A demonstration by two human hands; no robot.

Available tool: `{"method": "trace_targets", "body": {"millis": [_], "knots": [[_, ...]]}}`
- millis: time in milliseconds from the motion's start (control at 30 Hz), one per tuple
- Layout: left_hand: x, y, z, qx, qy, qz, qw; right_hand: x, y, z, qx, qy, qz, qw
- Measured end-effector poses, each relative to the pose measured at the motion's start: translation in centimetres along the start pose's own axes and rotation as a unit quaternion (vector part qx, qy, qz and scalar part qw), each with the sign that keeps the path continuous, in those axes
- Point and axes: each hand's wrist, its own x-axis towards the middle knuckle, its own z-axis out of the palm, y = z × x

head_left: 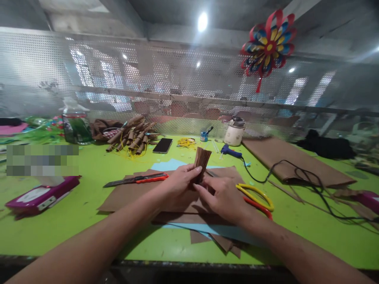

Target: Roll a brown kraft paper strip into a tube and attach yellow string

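Observation:
A narrow bundle of pleated brown paper [202,159] stands upright between my hands, its top fanned out slightly. My left hand [180,180] is closed on its left side, with the thumb pressed across the folds. Around the lower part of the bundle, the fingers of my right hand [224,194] pinch it. Beneath both hands lie brown paper sheets [127,196] with light blue sheets [204,228] among them. A utility knife [148,178] with an orange handle rests left of my hands. Scissors with yellow and red handles [259,197] lie partly under my right wrist.
A blue glue gun [232,151] trails a black cord [310,177] rightward. Behind are a phone [162,145], yellow string [186,142], rolled brown paper tubes [134,136] and a white jar [234,132]. A purple tissue pack [43,196] sits left; folded brown paper [296,161] lies right.

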Motion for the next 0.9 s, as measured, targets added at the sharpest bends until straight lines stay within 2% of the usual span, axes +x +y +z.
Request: {"method": "trace_targets", "body": {"millis": [100, 233, 333, 433, 500, 667, 767, 900], "knots": [[0.2, -0.2, -0.3, 0.032, -0.003, -0.025, 0.999, 0.4, 0.5, -0.6, 0.031, 0.029, 0.021, 0.999], [0.1, -0.1, -0.6, 0.083, -0.003, -0.064, 0.995, 1.5, 2.6, -1.0, 0.096, 0.112, 0.124, 0.981], [0.0, 0.1, -0.4, 0.116, -0.006, -0.073, 0.991, 2.0, 3.9, -1.0, 0.211, 0.108, 0.177, 0.955], [-0.3, 0.5, 0.2, 0.174, -0.028, -0.064, 0.982, 2.2, 4.1, -0.7, 0.333, 0.063, 0.183, 0.923], [-0.4, 0.8, 0.5, 0.241, -0.043, -0.035, 0.969, 2.1, 3.9, -0.6, 0.361, 0.051, 0.178, 0.914], [-0.8, 1.1, 0.7, 0.381, -0.042, 0.015, 0.923, 1.9, 3.2, -0.8, 0.344, 0.05, 0.165, 0.923], [-0.8, 0.9, 0.5, 0.392, -0.05, 0.017, 0.919, 1.9, 3.0, -0.9, 0.341, 0.051, 0.16, 0.925], [-0.8, 0.5, 0.5, 0.389, -0.032, 0.059, 0.919, 1.9, 2.9, -0.8, 0.346, 0.066, 0.171, 0.92]]}}
